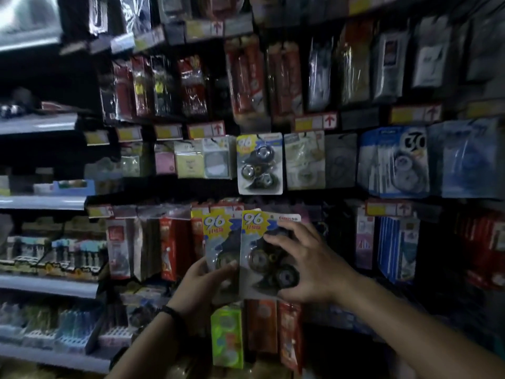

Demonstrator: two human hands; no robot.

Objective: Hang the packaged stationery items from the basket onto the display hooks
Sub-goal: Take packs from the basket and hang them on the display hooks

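Dark display rack (pixel 352 119), hanging stationery packs (pixel 284 77) (96 pack (pixel 259 163) centre), yellow price tags (pixel 206 130)

Hanging packs (pixel 246 77) crowd the display wall (pixel 314 196) edge to edge; only a dark strip (pixel 207 192) beneath the hung 96 pack (pixel 259 162) lies open, and the held packs (pixel 255 236) screen the lower row's middle

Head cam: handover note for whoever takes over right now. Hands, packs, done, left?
Left hand: grips the left 96 pack by its lower edge.
Right hand: fingers spread over the face of the right 96 pack, thumb under it; this pack overlaps the left one.
Both packs are held up in front of the lower hook rows, and neither is on a hook.
Done: a matching hung 96 pack is on the row above.
Left: hang both held packs, probably with that matching one. The basket is out of view, so the remaining count is unknown.
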